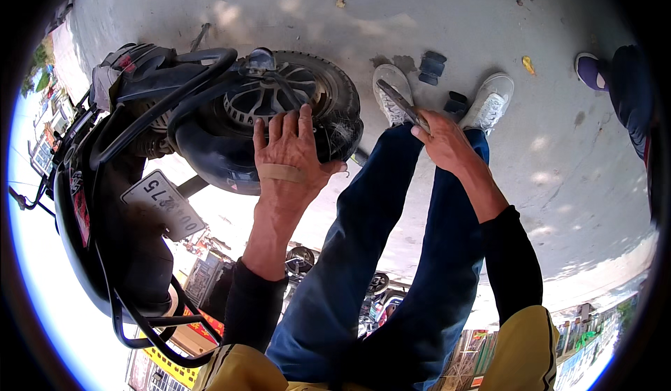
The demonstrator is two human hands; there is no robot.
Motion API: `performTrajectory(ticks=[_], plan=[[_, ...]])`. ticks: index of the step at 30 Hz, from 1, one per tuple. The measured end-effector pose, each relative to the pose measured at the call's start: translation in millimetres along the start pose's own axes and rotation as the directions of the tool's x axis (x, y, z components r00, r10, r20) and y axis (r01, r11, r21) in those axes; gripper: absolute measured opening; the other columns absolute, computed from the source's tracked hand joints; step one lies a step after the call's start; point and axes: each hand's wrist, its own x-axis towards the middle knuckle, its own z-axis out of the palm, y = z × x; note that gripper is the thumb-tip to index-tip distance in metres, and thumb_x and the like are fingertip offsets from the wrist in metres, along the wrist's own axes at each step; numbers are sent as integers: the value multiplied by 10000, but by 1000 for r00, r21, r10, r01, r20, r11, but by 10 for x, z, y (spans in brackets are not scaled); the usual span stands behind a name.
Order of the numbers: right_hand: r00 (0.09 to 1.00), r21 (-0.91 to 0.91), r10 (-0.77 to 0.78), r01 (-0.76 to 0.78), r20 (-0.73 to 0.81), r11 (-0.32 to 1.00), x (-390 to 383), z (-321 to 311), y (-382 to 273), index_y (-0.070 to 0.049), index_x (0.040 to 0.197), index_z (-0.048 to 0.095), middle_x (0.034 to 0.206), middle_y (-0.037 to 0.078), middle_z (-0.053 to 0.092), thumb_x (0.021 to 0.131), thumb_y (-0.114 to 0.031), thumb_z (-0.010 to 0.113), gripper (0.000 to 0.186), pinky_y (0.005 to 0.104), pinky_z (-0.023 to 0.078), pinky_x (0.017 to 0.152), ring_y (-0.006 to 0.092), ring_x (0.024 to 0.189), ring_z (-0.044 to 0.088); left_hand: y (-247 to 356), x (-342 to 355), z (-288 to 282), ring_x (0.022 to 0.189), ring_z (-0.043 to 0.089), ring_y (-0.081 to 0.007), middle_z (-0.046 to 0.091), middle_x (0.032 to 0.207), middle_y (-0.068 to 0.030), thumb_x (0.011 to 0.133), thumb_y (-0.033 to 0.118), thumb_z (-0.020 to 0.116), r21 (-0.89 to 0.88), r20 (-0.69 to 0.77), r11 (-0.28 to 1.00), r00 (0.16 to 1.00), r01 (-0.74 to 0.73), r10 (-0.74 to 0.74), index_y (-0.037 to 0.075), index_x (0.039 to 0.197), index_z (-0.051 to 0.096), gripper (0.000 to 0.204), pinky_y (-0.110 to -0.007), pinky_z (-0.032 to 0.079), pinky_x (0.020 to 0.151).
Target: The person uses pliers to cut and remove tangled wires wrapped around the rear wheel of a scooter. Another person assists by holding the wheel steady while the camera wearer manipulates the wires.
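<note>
A black electric scooter or motorbike (203,76) with a tubular guard lies tipped at the left, its spoked-rim wheel (335,83) facing me. My left hand (285,150), a tan plaster across its back, rests on the wheel and black mudguard (217,157). Its fingers are stretched out, the thumb apart. In front of my knees, my right hand (447,143) is closed round the near end of a long, flat, grey metal tool (396,99). The tool points toward my shoe; its exact kind is not clear.
Two small dark pieces (432,67) lie on the concrete ground (545,132) between my white shoes (493,97). A yellow leaf (528,64) is farther right. Another person's purple shoe (590,73) and dark trouser leg stand at the right edge. Part of someone's skin shows at the top.
</note>
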Motion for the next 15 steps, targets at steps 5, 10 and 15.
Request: performTrajectory(ticks=[5,10,15], plan=[[969,226,224,-197,-100,954,-775,581,374,-38,1359,605,1094,267,689,1060,-312,612,405,478,494,961,428,1056,666,-16,-16,157,1249,605,-387,689,1266,-204,717,463,925,114,8,993,999,-32,31,-17,1446,522,962,-506,390,1147],[954,407,286,-226,-91,885,-1329,1184,550,-35,1341,613,995,236,682,1040,-329,620,421,475,505,913,435,1003,660,-16,-202,227,1324,552,-409,639,1348,-210,824,373,865,227,-148,960,968,-166,202,13,1428,546,773,-620,326,1195],[981,295,163,-124,-109,947,-1616,1649,710,-72,1396,599,1065,231,716,1052,-323,618,427,500,510,946,428,1060,685,81,-1195,664,1309,554,-404,609,1378,-171,883,102,796,-153,-469,929,852,-338,233,52,1356,594,517,-500,452,1095]])
